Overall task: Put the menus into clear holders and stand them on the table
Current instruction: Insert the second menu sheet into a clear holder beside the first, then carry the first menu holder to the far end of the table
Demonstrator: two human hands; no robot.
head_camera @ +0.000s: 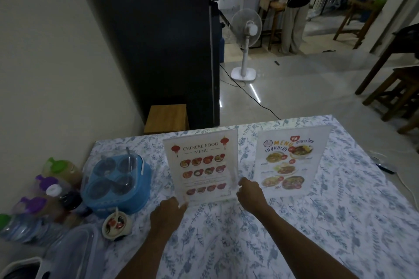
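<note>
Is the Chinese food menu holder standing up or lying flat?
Standing upright: the Chinese food menu holder faces the camera, its base on the floral tablecloth.

The scene is dim and underexposed, with muddy, grainy shadows at the left wall and lower corners. Brighter light comes from the room at the upper right of the frame, leaving white streaks of glare on the glossy floor (254, 93). Wide-angle distortion bends the edges; the bottles (45, 190) at lower left look soft and smeared.
</note>
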